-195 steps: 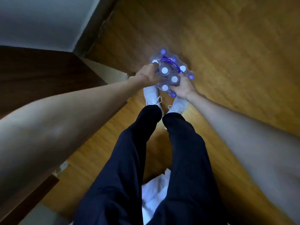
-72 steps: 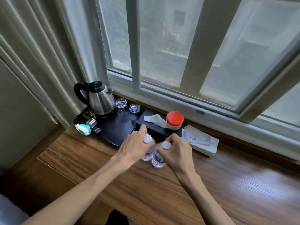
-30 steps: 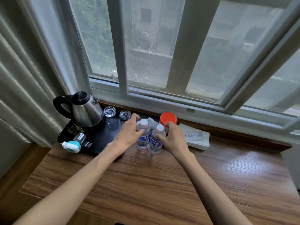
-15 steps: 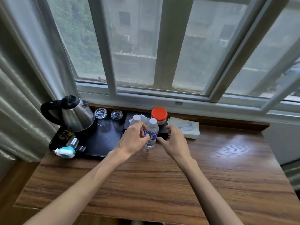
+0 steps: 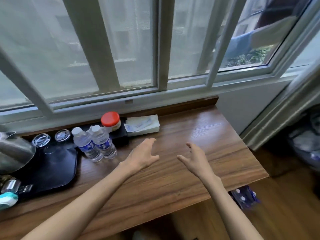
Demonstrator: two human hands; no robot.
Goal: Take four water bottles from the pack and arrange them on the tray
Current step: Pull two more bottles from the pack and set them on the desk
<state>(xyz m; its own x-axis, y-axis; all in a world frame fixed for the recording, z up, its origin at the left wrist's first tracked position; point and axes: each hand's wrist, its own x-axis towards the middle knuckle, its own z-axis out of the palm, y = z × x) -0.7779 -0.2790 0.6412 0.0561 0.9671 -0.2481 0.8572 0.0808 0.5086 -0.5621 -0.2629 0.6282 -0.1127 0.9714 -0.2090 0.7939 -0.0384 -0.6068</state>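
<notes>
Two clear water bottles with white caps and blue labels stand upright side by side on the wooden desk, the left bottle and the right bottle, just right of the black tray. My left hand hovers open over the desk to the right of the bottles, holding nothing. My right hand is open too, farther right. The pack of bottles lies on the floor below the desk's right front corner.
A steel kettle and two upturned glasses sit on the tray. A red-lidded jar on a small black tray and a white packet stand by the window. A teal item lies at the far left.
Both hands have let go of the two bottles and drawn back to the right. The view has swung right and down, bringing the pack on the floor into sight.
</notes>
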